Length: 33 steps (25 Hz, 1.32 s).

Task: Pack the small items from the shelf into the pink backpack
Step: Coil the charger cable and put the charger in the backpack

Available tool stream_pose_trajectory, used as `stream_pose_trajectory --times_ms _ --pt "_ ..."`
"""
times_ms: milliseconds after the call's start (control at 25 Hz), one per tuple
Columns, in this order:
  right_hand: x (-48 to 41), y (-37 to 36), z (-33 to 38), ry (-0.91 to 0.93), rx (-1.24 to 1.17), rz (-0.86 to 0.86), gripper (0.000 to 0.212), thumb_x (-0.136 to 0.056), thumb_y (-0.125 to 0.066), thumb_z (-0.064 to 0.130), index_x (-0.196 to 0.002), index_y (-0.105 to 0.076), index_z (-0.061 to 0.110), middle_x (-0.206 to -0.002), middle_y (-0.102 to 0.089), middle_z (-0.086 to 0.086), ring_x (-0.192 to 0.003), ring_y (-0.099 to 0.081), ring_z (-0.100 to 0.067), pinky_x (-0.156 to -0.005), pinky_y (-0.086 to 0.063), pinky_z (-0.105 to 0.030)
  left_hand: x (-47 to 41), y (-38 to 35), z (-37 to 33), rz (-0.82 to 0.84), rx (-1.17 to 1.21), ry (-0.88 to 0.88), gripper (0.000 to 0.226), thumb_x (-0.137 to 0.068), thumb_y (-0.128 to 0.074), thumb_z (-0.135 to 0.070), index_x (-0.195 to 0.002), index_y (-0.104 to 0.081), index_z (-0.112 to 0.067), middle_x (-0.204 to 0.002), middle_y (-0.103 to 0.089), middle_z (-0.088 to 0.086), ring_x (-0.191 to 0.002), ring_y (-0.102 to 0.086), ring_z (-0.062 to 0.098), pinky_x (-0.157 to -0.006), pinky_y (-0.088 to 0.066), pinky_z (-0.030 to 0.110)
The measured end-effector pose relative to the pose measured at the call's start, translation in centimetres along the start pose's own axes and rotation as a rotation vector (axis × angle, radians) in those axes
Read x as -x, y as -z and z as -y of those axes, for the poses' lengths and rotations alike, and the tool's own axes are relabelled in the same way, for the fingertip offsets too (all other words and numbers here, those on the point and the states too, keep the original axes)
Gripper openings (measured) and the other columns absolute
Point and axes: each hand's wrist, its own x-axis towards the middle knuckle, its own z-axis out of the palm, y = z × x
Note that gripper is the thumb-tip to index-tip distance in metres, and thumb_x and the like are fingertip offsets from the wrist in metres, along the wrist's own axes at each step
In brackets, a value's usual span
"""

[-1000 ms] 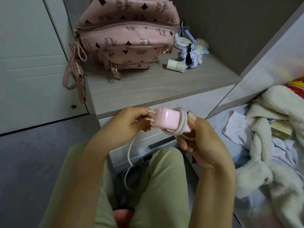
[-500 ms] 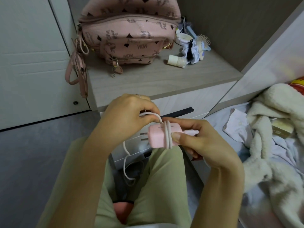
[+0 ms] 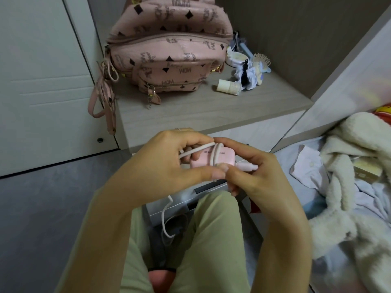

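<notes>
Both hands work: your right hand (image 3: pixel 264 176) pinches the pink charger (image 3: pixel 222 158), your left hand (image 3: pixel 165 166) grips its white cable (image 3: pixel 196 149) mid-wrap, and the hanging tail likely needs winding before the pink backpack (image 3: pixel 169 49).

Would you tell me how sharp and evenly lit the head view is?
Head view: dim, soft light, no hard shadows; the pink charger is fairly sharp; the shelf edge bows from the wide lens; the white fleece smears.

Backpack (image 3: pixel 169 51) on shelf (image 3: pixel 211 108), bottle (image 3: pixel 228 87) right of it
</notes>
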Motion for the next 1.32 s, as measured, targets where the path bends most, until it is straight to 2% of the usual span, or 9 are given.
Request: stream_pose_trajectory --times_ms 240,400,600,760,840,1000,1160,1240,1320 --pt "-0.2 0.2 -0.7 0.001 -0.076 0.05 0.052 -0.081 -0.067 0.018 -0.131 -0.054 0.016 -0.09 -0.069 0.006 -0.059 -0.059 -0.011 -0.057 -0.051 -0.02 -0.6 -0.3 0.7 -0.07 0.159 -0.017 0.047 -0.056 -0.087 -0.023 -0.1 -0.069 -0.028 -0.093 -0.071 -0.006 -0.088 -0.066 0.008 -0.077 -0.055 0.031" --pt "-0.2 0.4 -0.9 0.016 -0.093 0.092 0.057 -0.08 -0.063 0.018 -0.135 -0.048 0.015 -0.095 -0.068 0.005 -0.062 -0.062 -0.013 -0.059 -0.052 -0.02 -0.7 -0.4 0.8 -0.083 0.171 -0.036 0.05 -0.051 -0.087 -0.029 -0.097 -0.07 -0.029 -0.092 -0.07 -0.007 -0.089 -0.066 0.011 -0.074 -0.056 0.029" --pt "-0.1 0.5 -1.0 0.02 -0.098 0.111 0.056 -0.082 -0.062 0.016 -0.135 -0.048 0.018 -0.098 -0.068 0.004 -0.064 -0.063 -0.013 -0.061 -0.053 -0.022 -0.8 -0.6 0.6 -0.097 0.11 -0.062 0.048 -0.052 -0.083 -0.033 -0.098 -0.069 -0.031 -0.09 -0.069 -0.006 -0.088 -0.066 0.016 -0.076 -0.055 0.041" --pt "0.0 0.7 -1.1 0.028 -0.07 0.086 0.055 -0.08 -0.066 0.018 -0.133 -0.052 0.02 -0.097 -0.068 0.002 -0.064 -0.064 -0.015 -0.06 -0.054 -0.022 -1.0 -0.5 0.8 -0.03 0.103 -0.07 0.049 -0.059 -0.083 -0.028 -0.105 -0.069 -0.023 -0.091 -0.068 -0.006 -0.088 -0.064 0.013 -0.077 -0.054 0.033" --pt "-0.2 0.4 -1.1 0.043 -0.047 0.026 0.05 -0.078 -0.071 0.021 -0.126 -0.057 0.025 -0.098 -0.067 0.002 -0.065 -0.064 -0.014 -0.059 -0.054 -0.021 -1.1 -0.6 0.9 -0.011 0.005 -0.097 0.046 -0.068 -0.08 -0.024 -0.111 -0.067 -0.021 -0.083 -0.063 -0.012 -0.08 -0.058 0.005 -0.071 -0.047 0.022" --pt "-1.0 -0.4 -1.4 0.13 0.001 -0.201 0.051 -0.075 -0.067 0.028 -0.124 -0.056 0.019 -0.11 -0.061 -0.004 -0.087 -0.065 -0.017 -0.066 -0.055 -0.022 -1.5 -2.0 0.5 -0.219 -0.321 -0.164 0.04 -0.08 -0.066 -0.029 -0.118 -0.065 -0.017 -0.085 -0.06 -0.006 -0.074 -0.054 0.013 -0.067 -0.048 0.036" --pt "-1.2 -0.4 -1.6 0.172 -0.034 -0.403 0.048 -0.081 -0.068 0.029 -0.126 -0.055 0.022 -0.123 -0.06 -0.001 -0.111 -0.06 -0.016 -0.085 -0.054 -0.028 -1.7 -3.2 0.0 -0.345 -0.112 -0.205 0.031 -0.088 -0.058 -0.022 -0.115 -0.066 -0.012 -0.091 -0.065 -0.006 -0.077 -0.057 0.003 -0.071 -0.047 0.016" --pt "-1.4 -0.3 -1.7 0.181 -0.049 -0.52 0.046 -0.08 -0.065 0.026 -0.125 -0.057 0.022 -0.121 -0.061 0.004 -0.111 -0.059 -0.008 -0.086 -0.051 -0.022 -1.6 -3.2 0.3 -0.378 0.07 -0.139 0.017 -0.088 -0.06 -0.018 -0.102 -0.069 -0.021 -0.079 -0.067 -0.01 -0.066 -0.061 0.003 -0.06 -0.048 0.015" --pt "-1.7 -0.3 -2.0 0.186 -0.067 -0.646 0.043 -0.08 -0.063 0.026 -0.123 -0.058 0.019 -0.119 -0.062 0.004 -0.11 -0.059 -0.007 -0.089 -0.052 -0.028 -1.5 -2.9 0.6 -0.344 0.226 -0.065 0.013 -0.087 -0.063 -0.016 -0.089 -0.069 -0.027 -0.068 -0.067 -0.008 -0.052 -0.056 0.001 -0.05 -0.044 0.014"
